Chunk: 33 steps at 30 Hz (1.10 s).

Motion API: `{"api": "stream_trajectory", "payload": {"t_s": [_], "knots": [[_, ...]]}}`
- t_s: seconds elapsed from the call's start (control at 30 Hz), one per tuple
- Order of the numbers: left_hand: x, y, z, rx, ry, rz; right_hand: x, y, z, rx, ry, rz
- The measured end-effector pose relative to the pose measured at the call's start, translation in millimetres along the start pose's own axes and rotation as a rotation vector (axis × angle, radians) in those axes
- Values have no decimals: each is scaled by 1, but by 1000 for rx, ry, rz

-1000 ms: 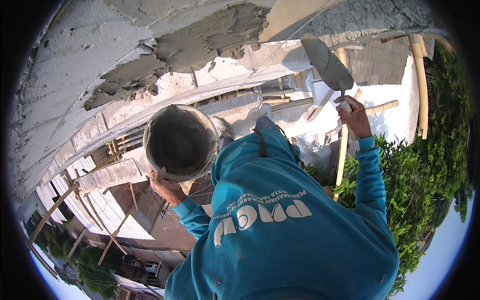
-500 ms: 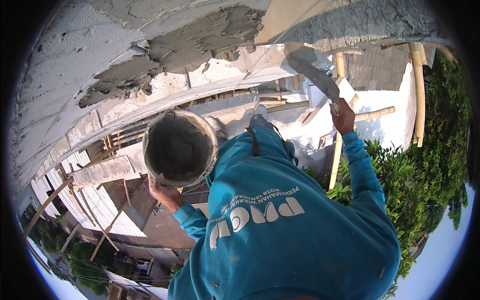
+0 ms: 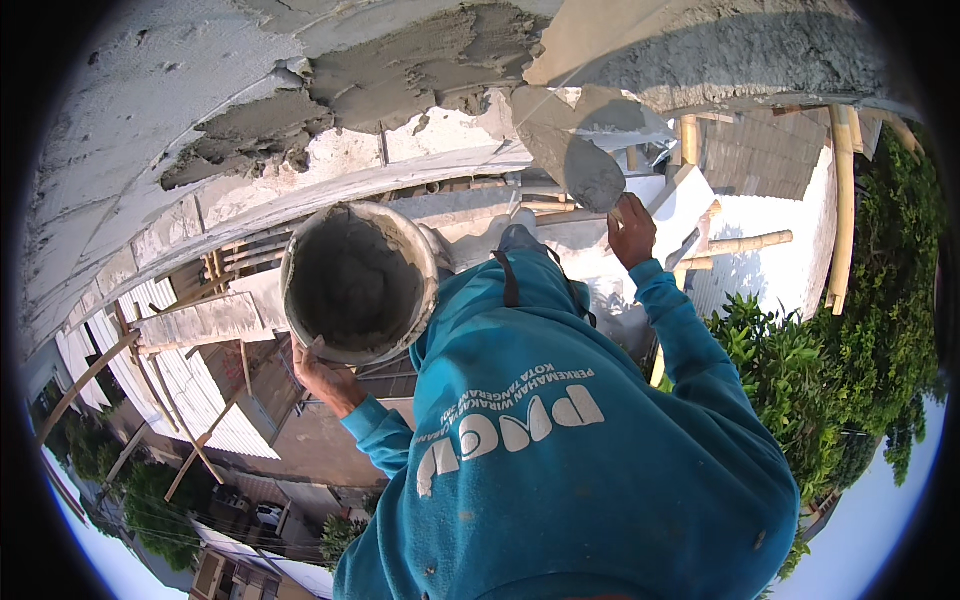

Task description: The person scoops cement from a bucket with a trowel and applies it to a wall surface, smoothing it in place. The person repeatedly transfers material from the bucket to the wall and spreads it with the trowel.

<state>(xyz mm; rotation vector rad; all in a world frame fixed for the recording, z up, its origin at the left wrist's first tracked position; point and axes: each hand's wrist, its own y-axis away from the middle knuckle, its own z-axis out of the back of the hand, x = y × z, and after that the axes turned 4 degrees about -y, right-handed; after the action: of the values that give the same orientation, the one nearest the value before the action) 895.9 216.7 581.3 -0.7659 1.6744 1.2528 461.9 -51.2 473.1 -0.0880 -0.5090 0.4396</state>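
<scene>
My left hand is closed on the near rim of a round bucket, thumb over the edge. Grey wet mortar lies inside it. In my right hand is the handle of a trowel, its long blade smeared with mortar and reaching up and left to the wall. The blade lies at or just in front of the wall's lower edge; I cannot tell if it touches. To its left, a rough patch of fresh mortar covers part of the pale wall.
Bamboo poles stand at the right, with leafy branches beside them. Below the wall are boards and a ledge, corrugated roofing and thin wooden props. A drop shows at lower left.
My right hand has moved left with the trowel, and the blade now shows more of its broad face. My left hand and the bucket have stayed nearly in place.
</scene>
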Motion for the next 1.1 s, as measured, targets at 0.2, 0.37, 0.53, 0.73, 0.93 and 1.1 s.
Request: {"api": "stream_trajectory", "payload": {"t_s": [0.2, 0.37, 0.53, 0.73, 0.93, 1.1], "knots": [[7, -9, 7, -20, -69, -2, 22, -10, 5, -114, -113, -69], [3, -16, 10, -7, -136, -27, -19, -16, -36, -318, -20, -275], [-8, -18, 10, 39, -169, -6, -29, 29, -66, -373, 28, -517], [-12, -32, 11, 24, -139, -8, -8, 106, -40, -201, 51, -650], [-12, -46, 21, 83, -240, -28, 20, -1, 68, -87, 31, -505], [5, -67, 46, 116, -461, -109, 19, -75, 133, 351, 173, -442]]}}
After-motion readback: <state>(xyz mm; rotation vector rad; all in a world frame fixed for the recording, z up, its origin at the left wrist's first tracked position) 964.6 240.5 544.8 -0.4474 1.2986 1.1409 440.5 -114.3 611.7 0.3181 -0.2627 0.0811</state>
